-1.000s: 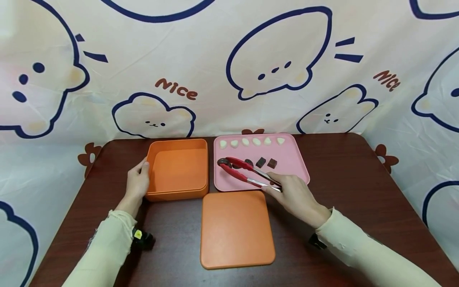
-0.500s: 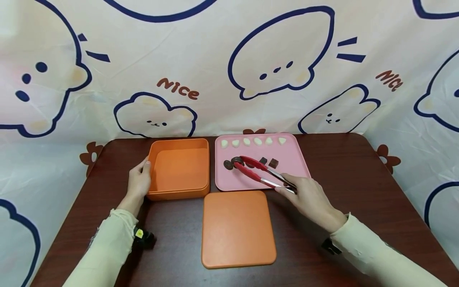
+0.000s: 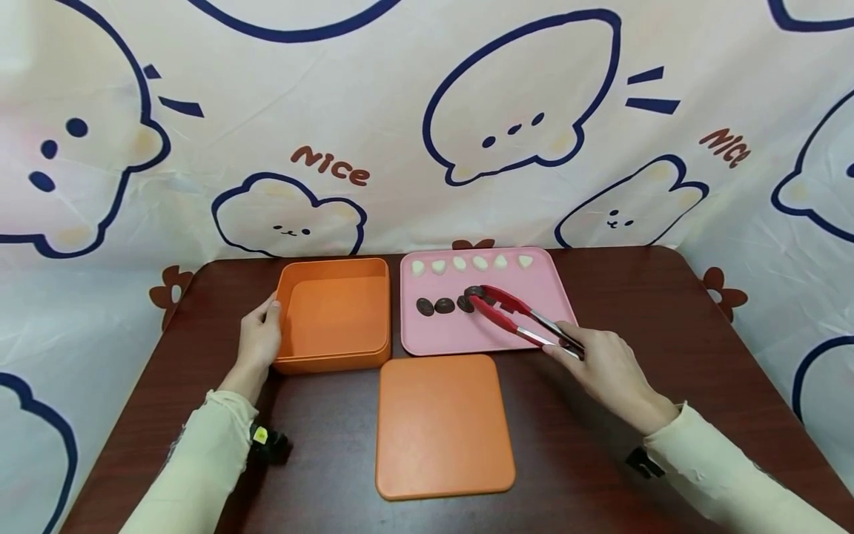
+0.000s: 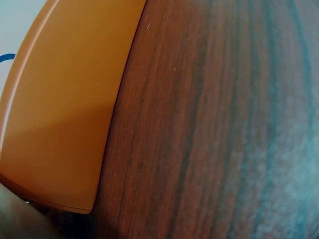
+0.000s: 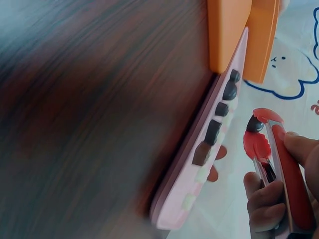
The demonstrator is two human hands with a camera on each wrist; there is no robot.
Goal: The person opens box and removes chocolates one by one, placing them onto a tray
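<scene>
My right hand (image 3: pixel 610 371) holds red-tipped tongs (image 3: pixel 494 317) over the pink tray (image 3: pixel 434 340). Between the tips is a dark round piece like a chocolate (image 5: pixel 255 124), raised above the tray in the right wrist view. Below it runs a row of dark chocolate-like pieces (image 3: pixel 425 306), partly covered by the tongs; a brown square piece (image 5: pixel 202 153) ends the row. My left hand (image 3: pixel 259 334) grips the left wall of an open orange box (image 3: pixel 333 315), its thumb at the rim. Only the box's outer wall and a bit of hand show in the left wrist view.
Several white pieces (image 3: pixel 459 263) line the tray's far side. A flat orange square lid (image 3: pixel 445 426) lies on the dark wooden table (image 3: pixel 320 452), in front of box and tray. Behind the table hangs a cloth (image 3: pixel 394 208) printed with cartoons.
My right hand has moved right along the tray with the tongs and the dark piece, uncovering the row's left pieces. My left hand has stayed on the box.
</scene>
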